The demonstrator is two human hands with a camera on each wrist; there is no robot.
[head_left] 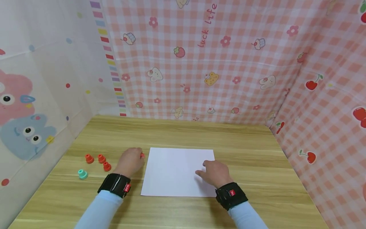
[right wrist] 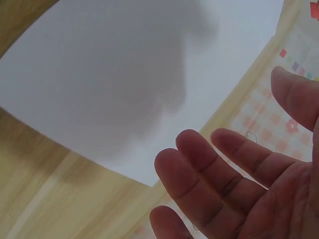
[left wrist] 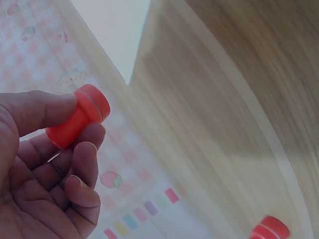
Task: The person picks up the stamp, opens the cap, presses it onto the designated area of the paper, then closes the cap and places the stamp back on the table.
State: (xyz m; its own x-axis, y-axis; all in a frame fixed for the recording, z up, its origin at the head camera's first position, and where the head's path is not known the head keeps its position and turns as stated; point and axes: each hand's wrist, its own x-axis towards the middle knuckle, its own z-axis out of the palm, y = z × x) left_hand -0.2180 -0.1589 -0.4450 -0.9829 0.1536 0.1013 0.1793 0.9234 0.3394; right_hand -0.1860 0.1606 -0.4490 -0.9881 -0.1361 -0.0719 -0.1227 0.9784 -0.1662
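Note:
My left hand (head_left: 130, 162) is over the table just left of a white sheet of paper (head_left: 171, 173). Its thumb and fingers pinch a small red toy stamp (left wrist: 79, 117) with a knob-like handle, a wider end and a thin line round it. In the head view only a bit of that stamp shows past the knuckles. My right hand (head_left: 216, 173) hovers above the sheet's right part, casting a shadow on it. Nothing is in the right hand; in the right wrist view its fingers (right wrist: 187, 179) are spread and relaxed.
Left of my left hand stand three more red stamps, one a red stamp (head_left: 107, 166) nearest the wrist, and a turquoise stamp (head_left: 83, 174). All are on the wooden table (head_left: 177, 211). Printed cloth (head_left: 183, 66) hangs behind the table and along both sides.

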